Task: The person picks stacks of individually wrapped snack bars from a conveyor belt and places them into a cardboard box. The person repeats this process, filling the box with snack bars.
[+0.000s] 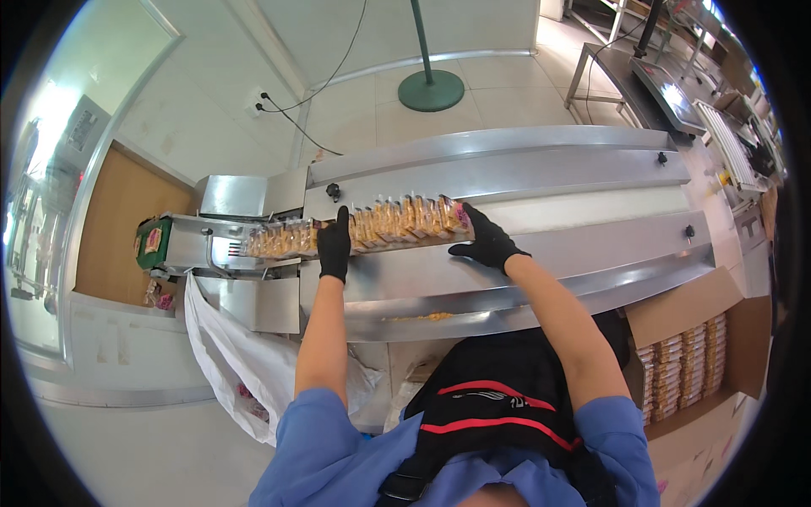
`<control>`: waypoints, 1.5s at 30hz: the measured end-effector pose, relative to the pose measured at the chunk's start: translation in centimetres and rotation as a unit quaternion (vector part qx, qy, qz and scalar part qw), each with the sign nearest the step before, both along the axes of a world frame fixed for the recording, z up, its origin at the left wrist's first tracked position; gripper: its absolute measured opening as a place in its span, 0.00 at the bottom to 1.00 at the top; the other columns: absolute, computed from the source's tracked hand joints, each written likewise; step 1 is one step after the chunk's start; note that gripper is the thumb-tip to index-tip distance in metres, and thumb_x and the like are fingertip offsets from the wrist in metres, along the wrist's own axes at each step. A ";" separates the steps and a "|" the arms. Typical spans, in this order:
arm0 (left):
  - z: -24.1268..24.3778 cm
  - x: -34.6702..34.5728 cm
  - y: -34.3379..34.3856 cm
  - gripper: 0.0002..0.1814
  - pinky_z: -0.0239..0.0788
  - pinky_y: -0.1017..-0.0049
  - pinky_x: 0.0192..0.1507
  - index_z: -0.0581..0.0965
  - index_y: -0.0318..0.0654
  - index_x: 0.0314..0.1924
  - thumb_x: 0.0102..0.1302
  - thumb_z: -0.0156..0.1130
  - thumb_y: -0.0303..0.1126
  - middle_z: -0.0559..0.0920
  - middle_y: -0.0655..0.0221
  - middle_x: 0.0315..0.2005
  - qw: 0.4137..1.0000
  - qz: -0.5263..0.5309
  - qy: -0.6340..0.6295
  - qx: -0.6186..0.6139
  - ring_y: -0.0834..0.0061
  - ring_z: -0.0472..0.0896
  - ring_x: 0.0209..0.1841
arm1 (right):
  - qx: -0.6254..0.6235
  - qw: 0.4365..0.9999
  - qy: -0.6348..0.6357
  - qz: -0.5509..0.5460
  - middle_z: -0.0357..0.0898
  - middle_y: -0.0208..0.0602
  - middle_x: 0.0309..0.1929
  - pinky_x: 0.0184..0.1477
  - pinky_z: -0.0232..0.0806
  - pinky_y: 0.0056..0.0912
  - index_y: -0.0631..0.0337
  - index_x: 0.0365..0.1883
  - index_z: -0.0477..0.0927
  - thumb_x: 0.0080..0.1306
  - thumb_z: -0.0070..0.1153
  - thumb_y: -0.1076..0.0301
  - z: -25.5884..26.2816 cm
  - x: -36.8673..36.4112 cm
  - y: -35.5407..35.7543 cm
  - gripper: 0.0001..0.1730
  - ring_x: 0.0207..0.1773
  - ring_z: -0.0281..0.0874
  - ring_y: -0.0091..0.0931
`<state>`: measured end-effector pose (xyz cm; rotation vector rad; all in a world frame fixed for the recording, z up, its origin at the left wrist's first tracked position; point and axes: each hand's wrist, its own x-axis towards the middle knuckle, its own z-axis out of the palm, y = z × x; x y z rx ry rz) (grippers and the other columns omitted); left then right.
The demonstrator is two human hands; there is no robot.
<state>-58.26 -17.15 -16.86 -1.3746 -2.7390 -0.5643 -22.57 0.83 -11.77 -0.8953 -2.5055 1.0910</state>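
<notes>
A long row of small clear-wrapped snack packets (405, 218) stands on edge along the stainless steel conveyor (405, 272). My left hand (334, 244), in a black glove, lies against the row partway along it, its thumb or finger pointing across the packets. At the row's right end my right hand (486, 237), also black-gloved, presses on the last packet, with its thumb spread toward me. Further packets (282, 239) continue left of my left hand into the narrow channel. A single packet (153, 241) lies on the green belt (144, 256) at the far left.
An open cardboard box (747, 342) filled with stacked packets stands at the lower right. A white sack (222, 348) hangs below the channel. Yellow crumbs (437, 315) lie in the near trough. Black knobs (333, 191) stick up from the conveyor. Behind stands a green round pole base (431, 90).
</notes>
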 end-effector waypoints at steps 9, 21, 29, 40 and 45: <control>0.2 8.3 2.5 0.61 0.65 0.63 0.70 0.57 0.31 0.75 0.45 0.86 0.31 0.69 0.52 0.66 0.911 -0.092 -0.308 0.257 0.58 0.70 0.68 | -0.067 0.983 0.122 -0.121 0.72 0.46 0.70 0.71 0.66 0.42 0.55 0.78 0.56 0.50 0.81 0.52 -1.8 -1.8 0.5 0.62 0.71 0.71 0.42; 11.7 18.1 3.2 0.61 0.77 0.58 0.55 0.50 0.35 0.79 0.57 0.78 0.51 0.80 0.41 0.56 0.932 -0.112 -0.311 0.147 0.52 0.83 0.56 | -0.012 0.972 0.018 -0.235 0.83 0.56 0.54 0.61 0.73 0.44 0.68 0.64 0.70 0.57 0.69 0.34 9.7 8.0 -0.7 0.51 0.58 0.82 0.46; 9.7 22.6 5.4 0.66 0.74 0.61 0.59 0.52 0.24 0.76 0.55 0.76 0.62 0.81 0.40 0.56 0.966 -0.114 -0.227 -0.055 0.49 0.82 0.59 | -0.045 0.951 -0.108 -0.288 0.74 0.64 0.61 0.62 0.71 0.51 0.65 0.80 0.48 0.59 0.62 0.26 5.4 11.5 -2.2 0.67 0.62 0.77 0.53; 17.8 39.9 8.1 0.74 0.59 0.60 0.73 0.45 0.35 0.80 0.43 0.89 0.36 0.66 0.54 0.71 0.740 -0.367 -0.446 0.345 0.59 0.68 0.71 | 0.223 0.791 0.252 -0.511 0.75 0.47 0.61 0.66 0.69 0.45 0.65 0.69 0.64 0.48 0.84 0.52 16.0 27.0 -13.7 0.57 0.64 0.77 0.39; 23.5 55.7 10.9 0.70 0.64 0.61 0.71 0.44 0.31 0.79 0.48 0.86 0.37 0.67 0.53 0.68 0.582 -0.601 -0.505 0.211 0.60 0.70 0.70 | 0.434 0.639 0.148 -0.618 0.67 0.46 0.63 0.68 0.66 0.43 0.63 0.71 0.57 0.50 0.84 0.63 18.0 41.2 -20.6 0.58 0.66 0.70 0.36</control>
